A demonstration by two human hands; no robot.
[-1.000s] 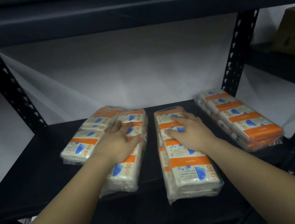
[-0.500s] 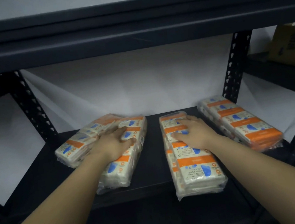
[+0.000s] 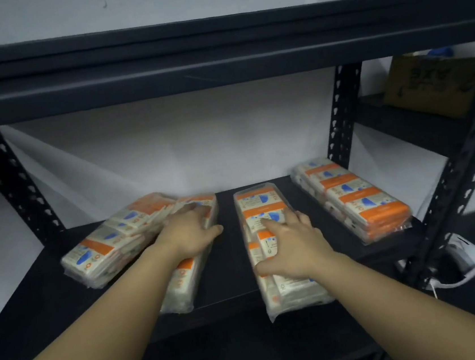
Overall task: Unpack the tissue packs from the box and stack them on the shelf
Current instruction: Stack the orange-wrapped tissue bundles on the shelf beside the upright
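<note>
Both hands are lying flat, fingers spread: left hand point(image 3: 188, 235) pressing one tissue pack point(image 3: 187, 271), right hand point(image 3: 293, 247) pressing another point(image 3: 265, 203); four packs on the shelf point(image 3: 234, 269).

Glossy wrap, matt metal
Tissue packs point(image 3: 353, 197) in shiny clear plastic film; shelf point(image 3: 235, 272) dark, matt, painted metal.

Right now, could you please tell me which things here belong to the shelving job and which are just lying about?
Part of the job:
- four tissue packs: far-left pack, pack under the left hand, pack under the right hand, far-right pack
- shelf
- left hand, right hand

Lying about:
- cardboard box on the neighbouring shelf
- white object, lower right
</note>
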